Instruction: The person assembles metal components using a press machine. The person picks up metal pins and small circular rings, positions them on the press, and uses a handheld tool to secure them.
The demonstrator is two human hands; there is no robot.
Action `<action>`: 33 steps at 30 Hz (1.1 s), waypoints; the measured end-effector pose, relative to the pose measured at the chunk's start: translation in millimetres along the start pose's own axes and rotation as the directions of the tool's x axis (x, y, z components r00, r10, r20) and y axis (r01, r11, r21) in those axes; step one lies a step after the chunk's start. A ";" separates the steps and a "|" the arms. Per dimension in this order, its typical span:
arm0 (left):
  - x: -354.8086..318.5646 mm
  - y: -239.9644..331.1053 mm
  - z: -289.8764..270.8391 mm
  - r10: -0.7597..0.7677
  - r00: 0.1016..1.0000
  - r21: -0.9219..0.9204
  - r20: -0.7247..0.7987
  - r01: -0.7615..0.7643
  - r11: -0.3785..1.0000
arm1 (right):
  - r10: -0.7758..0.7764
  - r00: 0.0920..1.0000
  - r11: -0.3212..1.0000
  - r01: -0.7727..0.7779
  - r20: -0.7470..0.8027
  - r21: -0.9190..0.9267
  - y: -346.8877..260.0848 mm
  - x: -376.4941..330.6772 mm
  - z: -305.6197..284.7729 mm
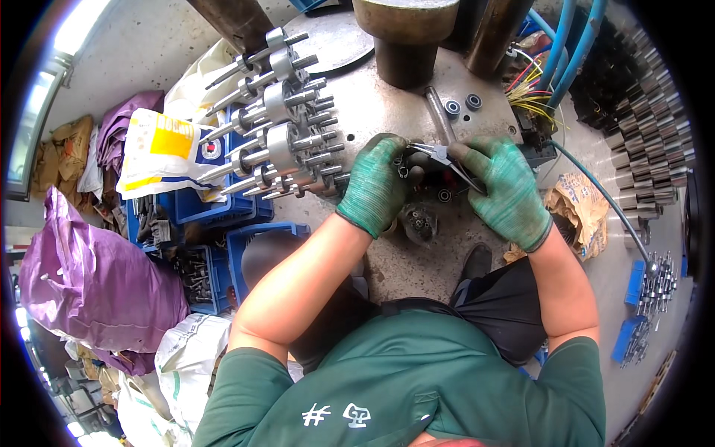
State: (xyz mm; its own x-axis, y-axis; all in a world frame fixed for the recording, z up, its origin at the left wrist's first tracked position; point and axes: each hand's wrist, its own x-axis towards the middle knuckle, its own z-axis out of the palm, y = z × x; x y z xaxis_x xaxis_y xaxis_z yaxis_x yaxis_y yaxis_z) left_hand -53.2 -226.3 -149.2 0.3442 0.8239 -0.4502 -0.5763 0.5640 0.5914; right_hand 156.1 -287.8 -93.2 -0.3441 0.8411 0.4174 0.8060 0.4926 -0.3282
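Note:
In green work gloves, my two hands meet over the near edge of the metal press table. My right hand (510, 190) is closed around the handles of a pair of pliers (436, 152), whose slim tips point left to my other hand. My left hand (375, 182) is closed, thumb and fingers pinched at the plier tips. Small dark metal bits show by its fingertips, too small to name. Beyond the pliers lie a metal rod (439, 115) and two small bearings (452, 108). Below my hands are another bearing (445, 195) and a clear bag of small parts (420, 225).
Shafts with thick round collars (287, 145) are stacked at the table's left. Blue crates (208, 212), a white-and-yellow bag (158, 153) and a purple sack (97, 276) stand left. A press ram (406, 45) rises ahead. Blue hoses (562, 48), wires and stacked metal cylinders (648, 127) are right.

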 end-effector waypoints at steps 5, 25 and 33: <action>0.9 -0.3 -1.8 -0.006 0.999 -0.019 -0.038 0.006 1.000 | 0.017 1.000 1.000 -0.017 0.016 -0.018 -1.0 0.5 2.0; -4.7 -76.3 -17.5 -0.192 0.978 0.040 -0.077 0.195 0.980 | 0.337 0.879 0.574 -0.475 0.336 0.667 -6.8 52.8 73.8; -2.1 -83.3 -18.7 -0.267 0.959 0.040 -0.098 0.272 0.962 | 0.348 0.817 0.533 -0.576 0.459 0.620 -14.1 79.3 98.5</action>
State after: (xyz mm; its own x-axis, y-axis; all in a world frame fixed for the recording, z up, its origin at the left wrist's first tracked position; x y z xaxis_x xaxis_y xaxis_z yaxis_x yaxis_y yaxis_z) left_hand -19.8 -276.0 -210.0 0.4115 0.6340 -0.6548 -0.4314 0.7683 0.4728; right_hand 70.0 -206.0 -139.0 -0.2218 0.9614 -0.1627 0.3286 -0.0834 -0.9408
